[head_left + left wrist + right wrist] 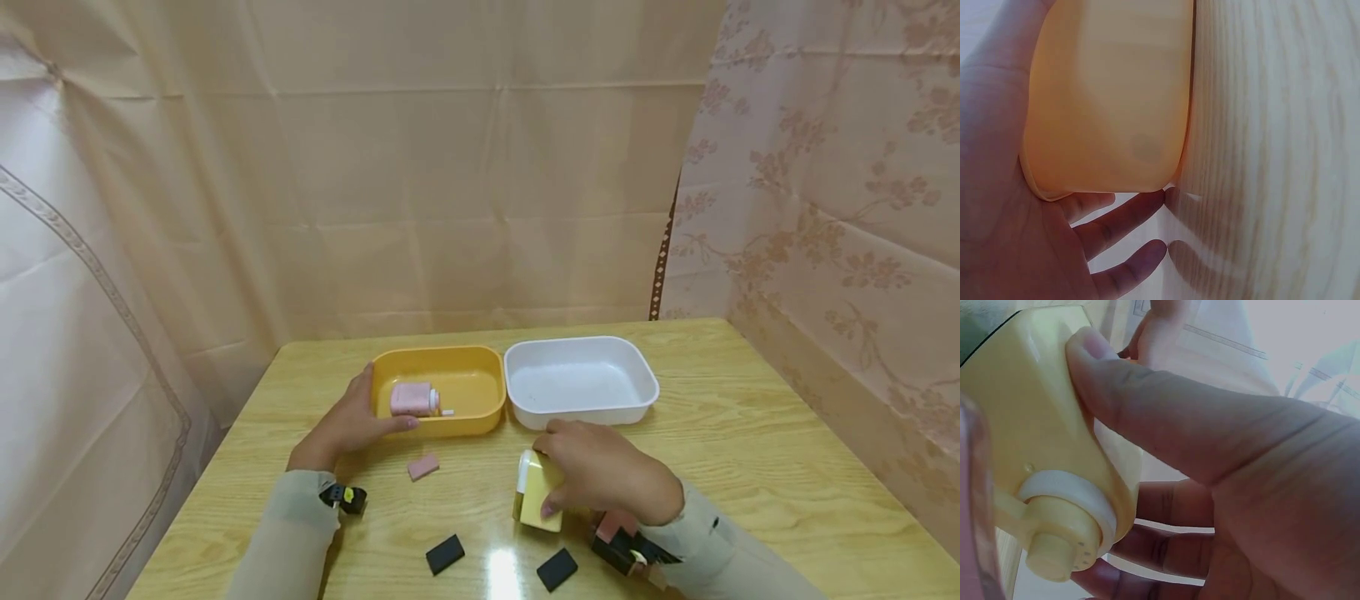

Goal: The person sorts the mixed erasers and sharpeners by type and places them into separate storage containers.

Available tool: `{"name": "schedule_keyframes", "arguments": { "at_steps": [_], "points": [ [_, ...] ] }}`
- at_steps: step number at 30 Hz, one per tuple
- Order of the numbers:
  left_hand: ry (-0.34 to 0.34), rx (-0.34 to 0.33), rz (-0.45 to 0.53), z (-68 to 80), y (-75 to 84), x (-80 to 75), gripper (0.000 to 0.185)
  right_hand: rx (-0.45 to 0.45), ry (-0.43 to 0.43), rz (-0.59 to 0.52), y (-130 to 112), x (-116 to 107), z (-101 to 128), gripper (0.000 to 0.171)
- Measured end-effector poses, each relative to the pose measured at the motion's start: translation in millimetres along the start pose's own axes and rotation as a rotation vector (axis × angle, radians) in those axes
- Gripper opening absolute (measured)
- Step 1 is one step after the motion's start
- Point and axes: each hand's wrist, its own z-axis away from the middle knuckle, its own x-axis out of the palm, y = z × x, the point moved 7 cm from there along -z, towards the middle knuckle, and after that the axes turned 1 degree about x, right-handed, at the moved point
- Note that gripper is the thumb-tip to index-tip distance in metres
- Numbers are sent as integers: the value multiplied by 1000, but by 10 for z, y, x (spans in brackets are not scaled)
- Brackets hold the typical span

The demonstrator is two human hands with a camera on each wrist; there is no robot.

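Wood-grain table point(750, 433) w/ beige curtains point(450, 167); right grip point(607, 475) pinching yellow box point(536, 500).

Soft, even, warm light; a white glare patch on the bench point(504, 575) near the front edge. Both wrist views are hazy and washed-out.

"What's behind the table point(750, 433)?"

"A plain cream curtain point(450, 167), creased in squares, hanging right across the back. On the right a sheer one with a flower pattern point(840, 208), and on the left a pale drape with a braided trim point(75, 275)."

"And the tabletop?"

"Light wood grain, glossy. A bright patch of lamp glare point(504, 575) sits near the front edge."
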Motion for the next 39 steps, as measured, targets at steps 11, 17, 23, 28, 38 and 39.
{"name": "schedule_keyframes", "arguments": {
  "at_steps": [11,17,23,28,38,39],
  "points": [
    [6,21,6,-7,11,-3,138,-2,44,8,13,-34,-25,66],
    [7,15,6,-14,2,2,138,-15,87,9,13,-53,-28,62],
    [17,41,19,-17,20,-6,130,-31,109,-51,32,-72,-47,53],
    [21,52,22,-19,20,-11,128,-45,97,-144,56,-67,-81,47],
    [17,55,30,-14,45,-15,126,-86,26,-219,134,-48,-111,45],
    [16,52,31,-11,48,-17,126,-89,15,-232,145,-48,-107,44]
  ]
}}
